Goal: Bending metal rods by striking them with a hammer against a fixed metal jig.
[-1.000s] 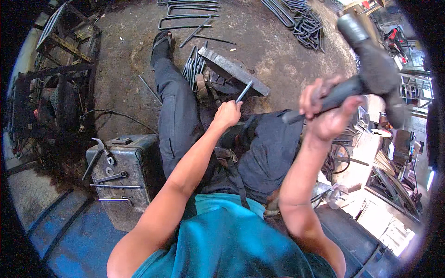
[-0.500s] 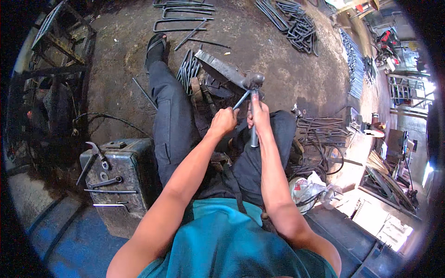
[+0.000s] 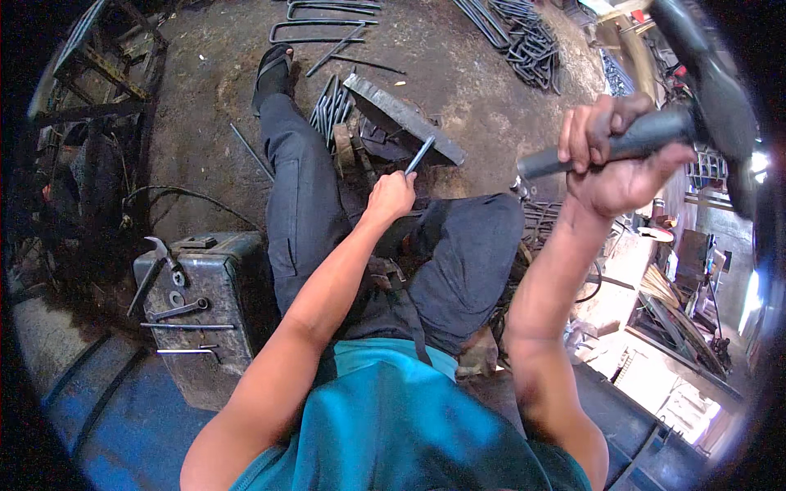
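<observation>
My left hand is closed round a short metal rod. The rod's far end rests at the edge of a thick steel block, which slants across the space between my legs. Up at the right, close to the camera, my right hand grips a hammer by its dark handle. The hammer's heavy head is raised well away from the block and partly runs into the dark rim of the picture.
A bundle of bent rods lies beside the block. Larger U-shaped rods and a heap of bent rods lie farther off. At left a metal box carries a claw hammer and a wrench.
My right hand has swung the hammer up and to the right, off the rod and block. My left hand still holds the rod at the block's edge.
</observation>
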`<state>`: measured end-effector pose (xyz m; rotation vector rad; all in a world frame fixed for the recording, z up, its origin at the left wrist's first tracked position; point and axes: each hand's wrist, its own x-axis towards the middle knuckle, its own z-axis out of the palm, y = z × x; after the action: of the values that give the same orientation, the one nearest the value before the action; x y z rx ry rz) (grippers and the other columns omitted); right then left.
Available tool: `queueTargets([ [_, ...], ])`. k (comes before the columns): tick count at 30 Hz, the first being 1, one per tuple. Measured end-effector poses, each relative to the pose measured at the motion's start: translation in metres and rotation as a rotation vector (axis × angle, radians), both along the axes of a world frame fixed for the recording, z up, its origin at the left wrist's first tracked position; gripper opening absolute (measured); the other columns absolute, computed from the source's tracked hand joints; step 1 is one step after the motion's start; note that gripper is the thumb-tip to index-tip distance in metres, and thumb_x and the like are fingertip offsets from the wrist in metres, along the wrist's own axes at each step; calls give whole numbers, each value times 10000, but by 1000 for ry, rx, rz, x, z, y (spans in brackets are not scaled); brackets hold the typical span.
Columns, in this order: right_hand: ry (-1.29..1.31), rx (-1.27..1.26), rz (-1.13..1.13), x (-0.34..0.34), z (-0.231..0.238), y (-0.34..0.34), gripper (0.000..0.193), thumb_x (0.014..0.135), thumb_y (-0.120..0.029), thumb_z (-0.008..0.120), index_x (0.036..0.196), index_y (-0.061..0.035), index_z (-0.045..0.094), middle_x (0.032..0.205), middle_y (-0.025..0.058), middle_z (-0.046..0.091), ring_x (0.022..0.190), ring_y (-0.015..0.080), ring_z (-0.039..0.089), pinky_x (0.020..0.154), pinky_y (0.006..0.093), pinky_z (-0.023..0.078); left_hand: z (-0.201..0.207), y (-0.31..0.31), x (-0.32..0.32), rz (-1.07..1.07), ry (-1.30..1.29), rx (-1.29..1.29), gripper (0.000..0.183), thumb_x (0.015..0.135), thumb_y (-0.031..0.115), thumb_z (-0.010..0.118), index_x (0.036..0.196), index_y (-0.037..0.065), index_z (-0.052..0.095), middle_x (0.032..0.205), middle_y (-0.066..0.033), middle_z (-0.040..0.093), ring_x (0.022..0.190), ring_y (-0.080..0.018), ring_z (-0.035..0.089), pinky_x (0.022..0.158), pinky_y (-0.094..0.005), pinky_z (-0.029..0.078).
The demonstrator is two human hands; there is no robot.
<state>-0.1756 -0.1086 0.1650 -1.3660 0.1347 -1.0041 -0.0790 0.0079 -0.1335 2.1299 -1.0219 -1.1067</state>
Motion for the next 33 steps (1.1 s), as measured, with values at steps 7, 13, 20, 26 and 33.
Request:
queueTargets([
  [7, 524, 416, -294, -10, -166, 40, 581, 889, -671, 449, 832, -96, 508, 492, -25, 374, 350, 111, 383, 338, 258, 333, -1, 3, 3, 21, -2, 32, 448, 959, 354, 459, 957, -55, 642, 929, -331, 627, 923, -489, 605, 833, -543, 477],
  [13, 959, 510, -317, -31, -273, 47, 494, 953, -480, 513, 685, -66, 482, 472, -1, 445, 351, 115, 443, 332, 285, 337, -11, 2, -1, 6, -31, 23, 453, 951, 373, 470, 949, -46, 642, 954, -338, 620, 957, -486, 601, 845, -534, 480],
  [20, 876, 607, -235, -25, -227, 51, 528, 944, -556, 470, 697, -89, 471, 494, -4, 412, 348, 99, 406, 325, 261, 323, -14, 5, 1, -15, -27, 15, 457, 957, 383, 453, 972, -36, 635, 960, -325, 627, 950, -485, 602, 846, -539, 479],
  [26, 505, 425, -270, -15, -94, 26, 585, 898, -663, 431, 793, -90, 477, 513, -9, 389, 356, 100, 387, 329, 253, 330, -10, -2, -3, 5, -26, 3, 460, 960, 376, 450, 958, -43, 642, 953, -319, 631, 941, -480, 606, 844, -538, 477],
  [33, -90, -63, 21, 2, 13, 6, 730, 816, -802, 346, 829, -77, 436, 527, -1, 361, 365, 107, 339, 373, 268, 334, -6, 6, 1, 30, -25, 6, 451, 957, 363, 462, 940, -52, 636, 916, -318, 635, 917, -479, 611, 819, -541, 481],
])
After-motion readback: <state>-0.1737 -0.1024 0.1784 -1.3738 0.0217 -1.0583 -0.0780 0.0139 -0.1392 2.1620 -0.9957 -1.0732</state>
